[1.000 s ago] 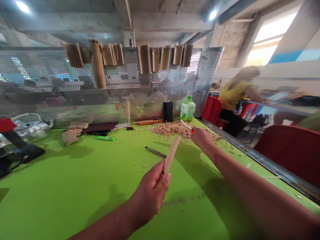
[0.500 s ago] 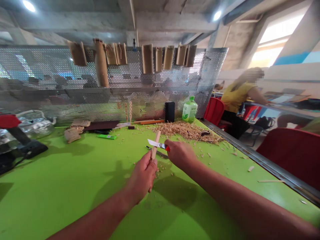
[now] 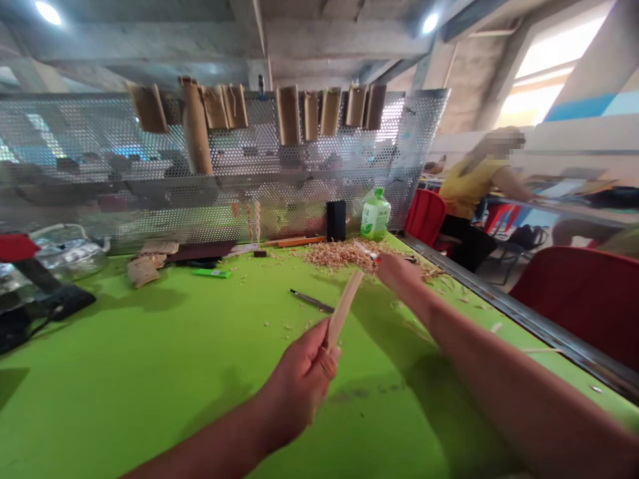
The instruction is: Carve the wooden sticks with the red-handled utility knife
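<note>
My left hand [image 3: 302, 376] is closed around the lower end of a pale wooden stick [image 3: 345, 306], which tilts up and to the right above the green table [image 3: 150, 379]. Farther right and forward, my right hand [image 3: 399, 274] grips a knife [image 3: 368, 252] with a red-and-white look near the grip. The knife is over the heap of wood shavings [image 3: 332, 255], apart from the stick; its blade is partly blurred. A dark slim tool [image 3: 312, 301] lies on the table behind the stick.
A green bottle [image 3: 376, 216] and a black box [image 3: 336, 221] stand by the perforated metal screen [image 3: 289, 179]. A green case [image 3: 212, 273] lies left of centre. At left are a kettle [image 3: 70, 253] and a red-and-black object [image 3: 42, 279]. Red chairs and a person in yellow [image 3: 464, 189] are at right.
My right hand has moved forward and right with the knife, away from the stick. My left hand and the stick have shifted right and nearer, and the stick leans more to the right.
</note>
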`<action>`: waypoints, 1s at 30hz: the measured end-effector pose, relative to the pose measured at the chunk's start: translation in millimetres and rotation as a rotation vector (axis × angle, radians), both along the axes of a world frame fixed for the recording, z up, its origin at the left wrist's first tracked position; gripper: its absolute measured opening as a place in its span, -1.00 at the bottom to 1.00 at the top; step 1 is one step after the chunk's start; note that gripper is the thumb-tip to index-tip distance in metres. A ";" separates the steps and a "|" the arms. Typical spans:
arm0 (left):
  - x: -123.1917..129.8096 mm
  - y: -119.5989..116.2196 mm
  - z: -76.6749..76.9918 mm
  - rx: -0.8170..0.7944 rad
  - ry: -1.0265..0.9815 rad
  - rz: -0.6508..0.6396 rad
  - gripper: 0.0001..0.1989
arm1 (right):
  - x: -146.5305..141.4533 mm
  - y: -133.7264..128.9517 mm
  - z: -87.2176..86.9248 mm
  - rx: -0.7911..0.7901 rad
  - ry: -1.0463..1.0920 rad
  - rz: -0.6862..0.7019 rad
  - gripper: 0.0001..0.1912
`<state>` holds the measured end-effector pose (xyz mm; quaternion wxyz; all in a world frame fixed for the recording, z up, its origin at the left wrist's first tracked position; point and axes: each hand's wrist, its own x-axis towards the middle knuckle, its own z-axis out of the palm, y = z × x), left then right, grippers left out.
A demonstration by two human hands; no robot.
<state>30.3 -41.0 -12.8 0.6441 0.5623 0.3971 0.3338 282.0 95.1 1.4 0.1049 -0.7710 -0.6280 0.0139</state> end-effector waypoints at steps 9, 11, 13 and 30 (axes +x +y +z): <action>-8.6 31.6 -9.2 -0.029 -0.215 0.171 -0.70 | -50.3 -22.9 -8.9 0.219 0.000 0.185 -0.68; -7.1 32.6 -8.6 -0.015 -0.219 0.190 -0.76 | -71.8 -37.5 -11.7 0.204 -0.005 0.293 -0.70; -5.0 31.8 -8.4 0.005 -0.217 0.198 -0.78 | -84.3 -49.3 -12.9 0.165 -0.012 0.367 -0.72; 1.7 4.8 -0.9 -0.012 -0.106 0.063 -0.54 | -37.3 -10.7 -11.8 0.058 -0.032 0.137 -0.69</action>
